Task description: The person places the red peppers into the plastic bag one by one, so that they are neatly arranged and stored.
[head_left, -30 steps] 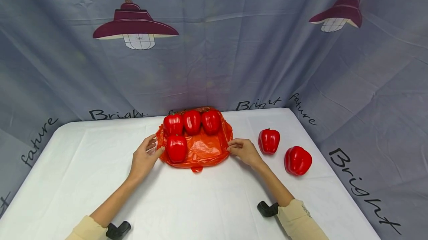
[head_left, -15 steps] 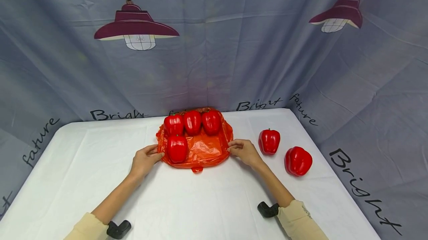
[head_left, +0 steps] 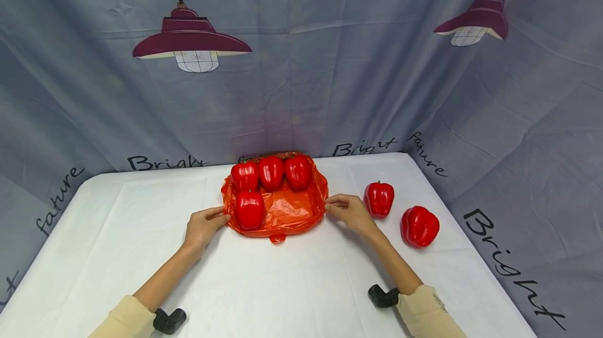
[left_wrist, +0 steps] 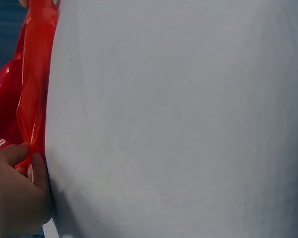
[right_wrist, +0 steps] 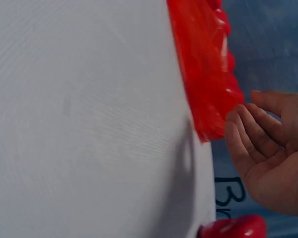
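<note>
A red plastic bag [head_left: 289,210] lies spread wide on the table in the head view. Three red bell peppers [head_left: 270,173] sit in a row at its back, and another pepper [head_left: 250,210] is at its front left. My left hand [head_left: 201,228] pinches the bag's left rim between thumb and fingers, as the left wrist view confirms with the folded plastic [left_wrist: 35,84]. Beside the right rim is my right hand [head_left: 350,213]. Its fingers [right_wrist: 258,134] are loosely bent and hold nothing in the right wrist view, just off the bag.
Two loose bell peppers lie right of the bag, one nearer [head_left: 420,227] and one farther back [head_left: 379,199]. The white-covered table [head_left: 301,285] meets a grey printed curtain [head_left: 292,92] behind. Black curved pieces [head_left: 170,321] stick out at both wrists.
My left fingers have closed on the bag's left rim. My right hand has let go of the right rim and shifted slightly right. The peppers have stayed put.
</note>
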A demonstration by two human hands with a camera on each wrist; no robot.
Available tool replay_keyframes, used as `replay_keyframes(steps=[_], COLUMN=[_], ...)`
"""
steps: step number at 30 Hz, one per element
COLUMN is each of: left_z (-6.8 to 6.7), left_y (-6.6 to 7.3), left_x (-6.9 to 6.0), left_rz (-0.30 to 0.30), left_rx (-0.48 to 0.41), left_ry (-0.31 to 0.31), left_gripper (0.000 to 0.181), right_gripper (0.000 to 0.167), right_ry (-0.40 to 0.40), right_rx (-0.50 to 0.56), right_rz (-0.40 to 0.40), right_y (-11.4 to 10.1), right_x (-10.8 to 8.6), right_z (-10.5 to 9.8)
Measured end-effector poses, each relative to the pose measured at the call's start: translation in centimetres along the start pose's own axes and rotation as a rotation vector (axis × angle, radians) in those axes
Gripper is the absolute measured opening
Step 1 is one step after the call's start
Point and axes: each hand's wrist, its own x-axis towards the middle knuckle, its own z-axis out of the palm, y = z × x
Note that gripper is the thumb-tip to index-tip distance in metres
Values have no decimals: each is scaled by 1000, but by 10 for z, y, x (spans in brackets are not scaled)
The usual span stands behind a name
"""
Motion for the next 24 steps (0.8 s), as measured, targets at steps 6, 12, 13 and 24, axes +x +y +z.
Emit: replay_keyframes(steps=[6,12,13,24], left_z=[-1,0,0,1], left_y=[-1,-2,-2,-6], left_x=[-1,0,0,3], left_rz=[9,16,19,31], left_rx=[-7,-14,-16,-2], left_ry=[3,-3,-2,7], left_gripper=[40,41,41,41], right_gripper=[22,25,25,30], right_ry=[76,258,296,559], right_rx=[-104,-47,-61,-172], right_rz=[-142,-241,-253,-181], right_y=[-15,-15,-13,28], right_x=[-21,-57,-63,-103], right_z=[-28,-71,-78,-129])
